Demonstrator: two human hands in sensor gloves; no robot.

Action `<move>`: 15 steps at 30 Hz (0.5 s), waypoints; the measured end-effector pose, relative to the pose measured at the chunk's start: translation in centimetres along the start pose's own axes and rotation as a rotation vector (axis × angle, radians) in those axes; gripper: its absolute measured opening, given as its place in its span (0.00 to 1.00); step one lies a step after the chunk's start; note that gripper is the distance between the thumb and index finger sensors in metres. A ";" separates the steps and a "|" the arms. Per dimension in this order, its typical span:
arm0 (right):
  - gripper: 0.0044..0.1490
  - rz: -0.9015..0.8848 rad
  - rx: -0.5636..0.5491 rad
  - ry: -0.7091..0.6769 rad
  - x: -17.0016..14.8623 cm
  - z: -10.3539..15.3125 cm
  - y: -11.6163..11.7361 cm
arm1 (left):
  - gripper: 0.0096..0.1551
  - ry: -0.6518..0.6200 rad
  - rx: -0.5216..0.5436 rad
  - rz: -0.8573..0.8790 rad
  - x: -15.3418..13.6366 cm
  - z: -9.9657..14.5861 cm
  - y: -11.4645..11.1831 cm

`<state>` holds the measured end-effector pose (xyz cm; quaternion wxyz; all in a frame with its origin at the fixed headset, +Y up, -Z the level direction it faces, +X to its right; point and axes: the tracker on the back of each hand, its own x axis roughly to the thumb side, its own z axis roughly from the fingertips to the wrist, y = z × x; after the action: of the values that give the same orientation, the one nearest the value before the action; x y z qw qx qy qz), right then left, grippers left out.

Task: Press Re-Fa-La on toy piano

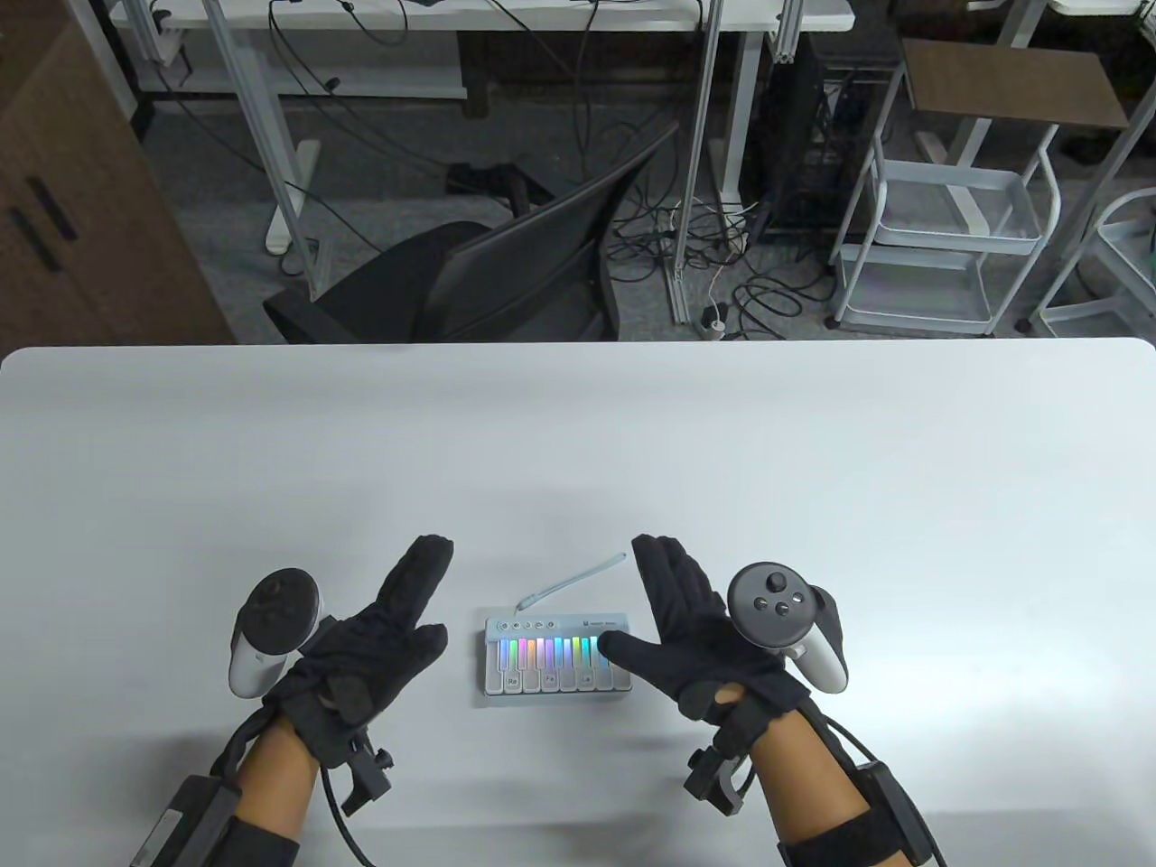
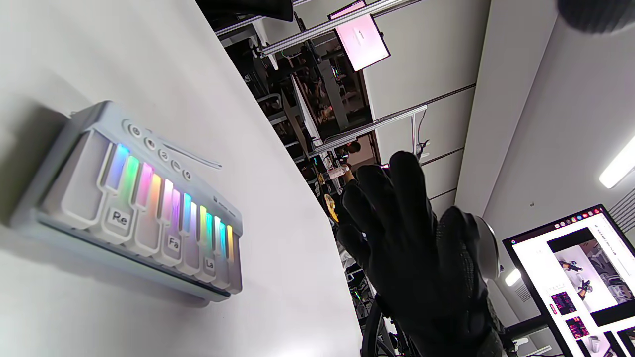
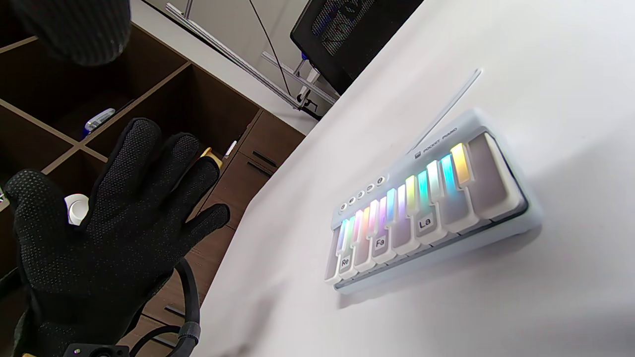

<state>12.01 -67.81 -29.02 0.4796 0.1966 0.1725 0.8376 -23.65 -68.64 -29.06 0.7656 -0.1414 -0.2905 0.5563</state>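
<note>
Toy piano [image 1: 556, 657] sits between both open hands, near table edge.

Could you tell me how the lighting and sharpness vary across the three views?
Table view: even light, soft shadows under both hands, the piano small but sharp. Left wrist view: steeply tilted, the key labels readable, a ceiling light glaring at the right edge. Right wrist view: tilted, the table nearly washed out, a blurred fingertip at top left.
</note>
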 end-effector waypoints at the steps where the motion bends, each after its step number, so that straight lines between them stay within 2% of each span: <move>1: 0.65 -0.001 0.000 0.000 0.0 0.0 0.0 | 0.57 0.001 -0.001 0.000 0.0 0.0 0.0; 15: 0.65 0.002 0.006 0.010 -0.1 0.0 0.0 | 0.57 0.009 -0.001 0.001 -0.1 0.0 0.0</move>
<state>12.01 -67.88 -29.01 0.4775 0.1941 0.1771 0.8384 -23.67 -68.74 -29.07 0.7666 -0.1443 -0.2872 0.5559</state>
